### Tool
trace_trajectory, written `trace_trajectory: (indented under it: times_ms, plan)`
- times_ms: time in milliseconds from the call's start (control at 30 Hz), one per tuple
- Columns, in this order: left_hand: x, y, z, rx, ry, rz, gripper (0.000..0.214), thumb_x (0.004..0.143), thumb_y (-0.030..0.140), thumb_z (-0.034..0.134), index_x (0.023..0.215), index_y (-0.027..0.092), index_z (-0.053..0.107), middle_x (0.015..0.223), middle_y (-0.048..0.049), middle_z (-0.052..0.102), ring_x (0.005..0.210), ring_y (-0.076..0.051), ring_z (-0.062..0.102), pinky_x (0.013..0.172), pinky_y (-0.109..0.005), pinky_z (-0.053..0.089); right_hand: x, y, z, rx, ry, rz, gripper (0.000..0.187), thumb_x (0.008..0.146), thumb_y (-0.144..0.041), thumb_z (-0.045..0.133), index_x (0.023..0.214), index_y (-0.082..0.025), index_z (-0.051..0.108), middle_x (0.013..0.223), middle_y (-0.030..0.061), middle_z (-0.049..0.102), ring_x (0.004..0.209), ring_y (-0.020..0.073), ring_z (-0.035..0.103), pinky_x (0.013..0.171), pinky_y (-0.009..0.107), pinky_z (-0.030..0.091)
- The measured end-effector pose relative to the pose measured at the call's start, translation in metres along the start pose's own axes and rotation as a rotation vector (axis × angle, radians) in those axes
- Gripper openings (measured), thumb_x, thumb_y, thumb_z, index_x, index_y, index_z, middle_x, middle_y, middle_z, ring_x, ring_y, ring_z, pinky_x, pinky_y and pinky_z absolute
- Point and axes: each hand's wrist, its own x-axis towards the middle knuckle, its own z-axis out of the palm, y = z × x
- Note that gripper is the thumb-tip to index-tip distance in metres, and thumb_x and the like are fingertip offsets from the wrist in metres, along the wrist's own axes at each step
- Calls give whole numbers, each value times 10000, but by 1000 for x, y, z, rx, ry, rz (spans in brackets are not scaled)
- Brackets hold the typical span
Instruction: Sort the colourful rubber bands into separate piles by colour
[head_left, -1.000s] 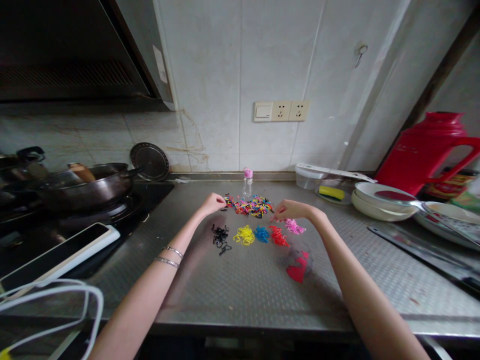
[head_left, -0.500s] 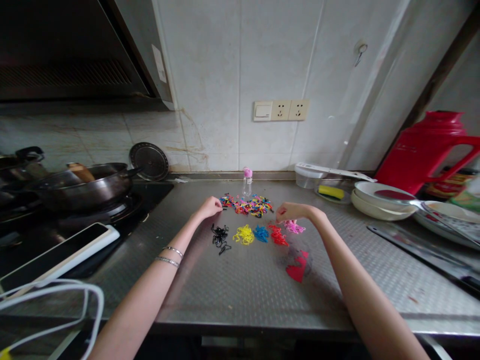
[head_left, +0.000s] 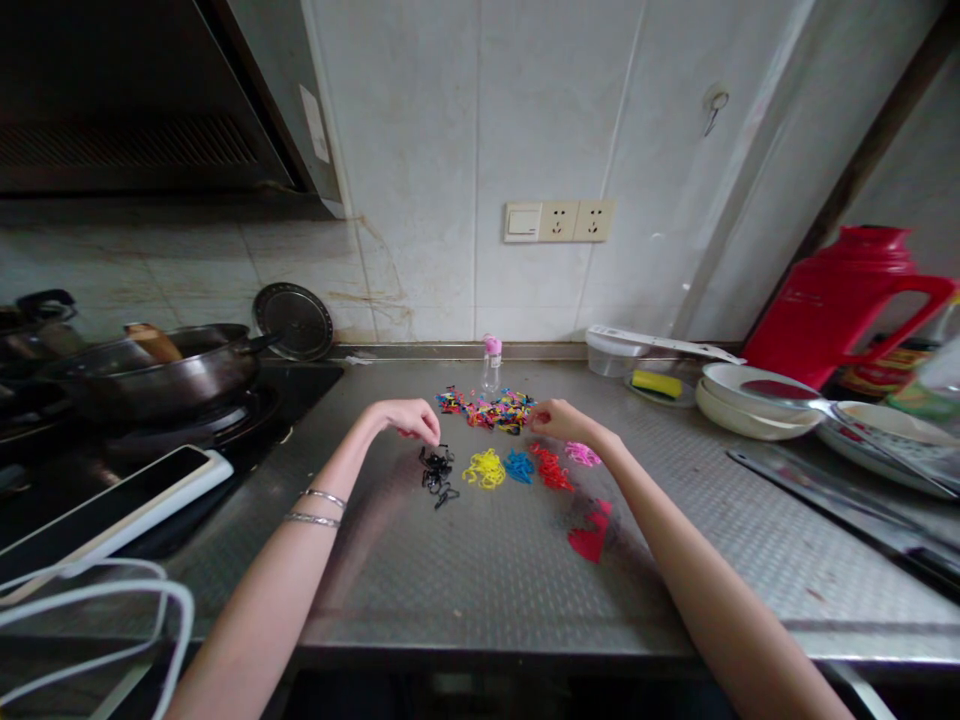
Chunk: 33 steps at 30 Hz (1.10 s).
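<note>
Over the far edge of the black rubber band pile (head_left: 436, 472), my left hand (head_left: 409, 418) is pinched closed, with a small black rubber band (head_left: 442, 447) at its fingertips. My right hand (head_left: 561, 421) has its fingers drawn together at the right end of a mixed heap of coloured rubber bands (head_left: 491, 411); what they hold is hidden. Sorted little piles lie in a row on the counter: yellow bands (head_left: 485, 468), blue bands (head_left: 519, 466), red bands (head_left: 552, 467) and pink bands (head_left: 582, 454). Behind the heap stands a small clear bottle with a pink top (head_left: 491, 365).
A clear bag with red print (head_left: 590, 535) lies near my right forearm. Rightward are a cleaver (head_left: 840, 510), stacked bowls (head_left: 757, 405), a yellow sponge (head_left: 656, 384) and a red thermos (head_left: 840, 300). A pan (head_left: 161, 375) sits on the stove at left, near a white-edged device (head_left: 142, 515).
My left hand has moved from the mixed heap's left end toward me, over the black pile. My right hand has shifted left from near the pink and red piles to the heap's right end.
</note>
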Motion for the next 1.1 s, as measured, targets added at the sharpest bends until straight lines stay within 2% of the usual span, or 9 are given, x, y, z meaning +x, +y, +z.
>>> trace_trajectory:
  times_ms: [100, 167, 400, 567, 733, 900, 1100]
  plan:
    - [-5, 8, 4, -33, -152, -47, 291, 423, 336, 757, 657, 172, 703, 525, -18, 586, 420, -66, 356, 380, -191, 188, 3, -5, 6, 15, 1, -47, 237, 680, -207, 493, 826, -158, 673, 693, 8, 622, 634, 113, 515, 575, 180, 355]
    - [-5, 10, 6, -42, -166, -42, 302, 434, 349, 757, 672, 171, 702, 531, -18, 583, 415, -63, 342, 380, -194, 182, 4, -7, 10, -1, 1, -62, 232, 685, -203, 492, 828, -163, 670, 724, 15, 633, 658, 117, 530, 590, 179, 358]
    - [-1, 3, 3, -36, 22, 52, 310, 554, 408, 688, 746, 165, 682, 518, 10, 524, 407, -56, 337, 378, -191, 205, 3, -14, 18, -166, -23, 45, 194, 736, -238, 477, 815, -192, 649, 778, 44, 646, 691, 134, 559, 568, 191, 330]
    - [4, -3, 3, -56, 70, 78, 310, 579, 399, 669, 765, 150, 669, 515, 19, 492, 396, -46, 345, 363, -179, 197, 4, -14, 23, -242, 2, 30, 181, 754, -231, 456, 795, -181, 625, 768, 55, 643, 667, 134, 551, 539, 203, 298]
    - [10, -8, 3, -75, 154, 70, 313, 621, 399, 628, 785, 134, 656, 535, 10, 509, 409, -45, 365, 365, -168, 218, 3, -17, 17, -190, 2, 16, 164, 745, -214, 465, 780, -172, 619, 750, 43, 637, 642, 113, 529, 544, 189, 300]
    - [18, -11, 1, -59, 316, 89, 323, 649, 398, 586, 816, 129, 649, 568, 3, 533, 412, -49, 388, 357, -166, 232, -1, -49, 11, -105, 60, -96, 174, 765, -203, 440, 773, -161, 608, 724, 30, 623, 621, 99, 510, 557, 183, 312]
    - [25, -14, 3, -45, 463, 41, 304, 663, 362, 572, 829, 119, 648, 551, 14, 523, 390, -46, 379, 351, -170, 247, -9, -97, 25, -86, 84, -275, 150, 779, -168, 440, 784, -178, 590, 793, 27, 630, 709, 105, 543, 622, 183, 334]
